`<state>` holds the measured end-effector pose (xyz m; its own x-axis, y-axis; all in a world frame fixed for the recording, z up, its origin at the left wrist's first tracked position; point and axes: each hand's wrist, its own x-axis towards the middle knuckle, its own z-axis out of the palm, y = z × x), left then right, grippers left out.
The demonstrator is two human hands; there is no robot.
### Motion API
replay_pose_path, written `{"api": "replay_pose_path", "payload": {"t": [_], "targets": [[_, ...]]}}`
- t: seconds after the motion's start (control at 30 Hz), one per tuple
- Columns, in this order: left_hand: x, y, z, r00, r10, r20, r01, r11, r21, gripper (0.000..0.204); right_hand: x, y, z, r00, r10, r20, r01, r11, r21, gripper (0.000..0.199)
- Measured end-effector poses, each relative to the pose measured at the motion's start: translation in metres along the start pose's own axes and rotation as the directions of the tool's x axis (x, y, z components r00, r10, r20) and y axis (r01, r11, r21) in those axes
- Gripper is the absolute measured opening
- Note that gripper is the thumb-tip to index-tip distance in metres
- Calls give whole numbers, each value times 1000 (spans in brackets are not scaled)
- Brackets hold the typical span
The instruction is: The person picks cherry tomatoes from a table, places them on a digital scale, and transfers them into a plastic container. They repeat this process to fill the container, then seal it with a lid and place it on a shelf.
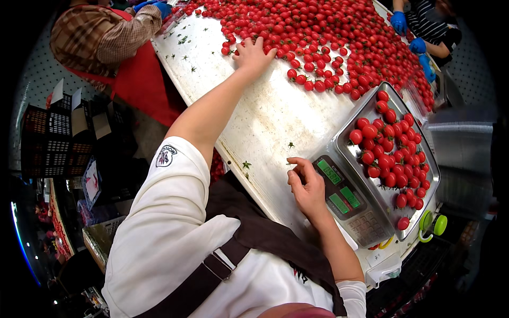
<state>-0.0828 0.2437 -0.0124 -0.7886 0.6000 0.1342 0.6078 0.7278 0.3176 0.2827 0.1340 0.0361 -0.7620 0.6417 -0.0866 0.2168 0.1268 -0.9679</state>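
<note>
My left hand reaches across the table to the near edge of a large heap of red cherry tomatoes. Its fingers are spread and touch the outermost tomatoes, with none seen gripped. Closer to me, my right hand hovers beside the display of a digital scale. Its fingers are loosely bent, with a gap between thumb and forefinger; a tiny dark bit shows at the forefinger's tip, too small to name. On the scale, a metal tray carries a batch of cherry tomatoes.
Green tomato calyxes dot the white table. A green-lidded item stands by the scale's near right corner. At far left a co-worker in a red apron leans in; another's blue gloves are at far right. Black crates stack at left.
</note>
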Motion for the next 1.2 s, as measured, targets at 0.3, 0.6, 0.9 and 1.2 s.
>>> {"api": "replay_pose_path", "payload": {"t": [0.3, 0.6, 0.9, 1.2], "targets": [[-80, 8, -23, 935, 354, -4, -354, 934, -54, 62, 1, 5, 0, 999, -50, 7, 50, 999, -2, 24], [-204, -11, -46, 691, 722, 35, -720, 692, -48, 53, 2, 4, 0, 997, -74, 27, 76, 996, -46, 22], [-198, -27, -64, 804, 556, 211, -482, 817, -317, 29, -1, 6, 0, 995, -95, 31, 97, 992, -79, 20], [-166, -41, -55, 833, 385, 397, -153, 851, -503, 27, 0, 8, 0, 995, -99, 27, 101, 993, -68, 21]]}}
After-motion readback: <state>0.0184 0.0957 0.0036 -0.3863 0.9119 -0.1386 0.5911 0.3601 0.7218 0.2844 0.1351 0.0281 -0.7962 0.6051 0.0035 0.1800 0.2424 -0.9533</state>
